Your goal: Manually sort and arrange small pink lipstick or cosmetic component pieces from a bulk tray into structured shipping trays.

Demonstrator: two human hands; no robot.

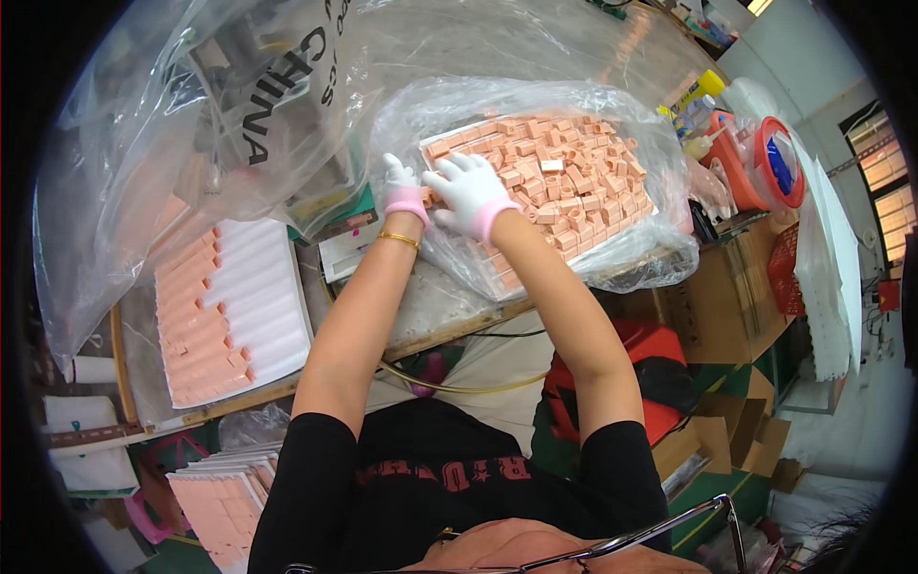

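Both hands wear white gloves with pink cuffs. My right hand (469,196) spreads its fingers over the left edge of a heap of small peach-coloured hollow plastic pieces (574,182). Close beside it on the left, my left hand (403,186) has its fingers bent together; what they hold, if anything, is hidden. A single peach piece (428,197) shows in the gap between the two hands. The heap lies on a white sheet inside an opened clear plastic bag (636,273). Some pieces along its near side sit in rows.
To the left, a white ridged tray (263,297) is partly filled with rows of peach pieces. A large clear bag (277,96) hangs over the far left. Stacked filled trays (225,497) stand below. An orange container (741,163) is at the right, with cardboard boxes (727,297) nearer.
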